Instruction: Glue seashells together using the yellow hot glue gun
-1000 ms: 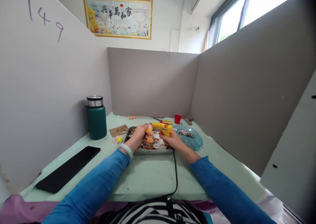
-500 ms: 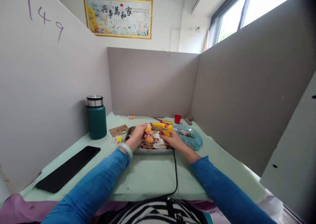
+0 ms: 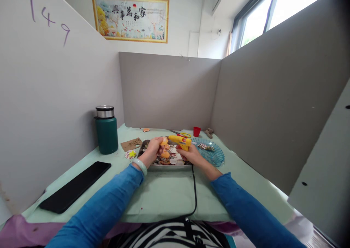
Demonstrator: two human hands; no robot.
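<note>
Above a metal tray of mixed shells, my left hand pinches an orange shell. More orange pieces show just below it; whether they are joined to the held shell I cannot tell. My right hand is wrapped round the handle of a yellow hot glue gun. Its nozzle points left and sits close to the held shell. From the gun side a black cord runs down over the table's front edge. White and brown shells fill the tray beneath both hands.
Right of the tray is a blue glass plate with small pieces on it. Behind stand a red cup and yellow-handled scissors. At left are a green bottle, a black phone, a brown card and a shell flower.
</note>
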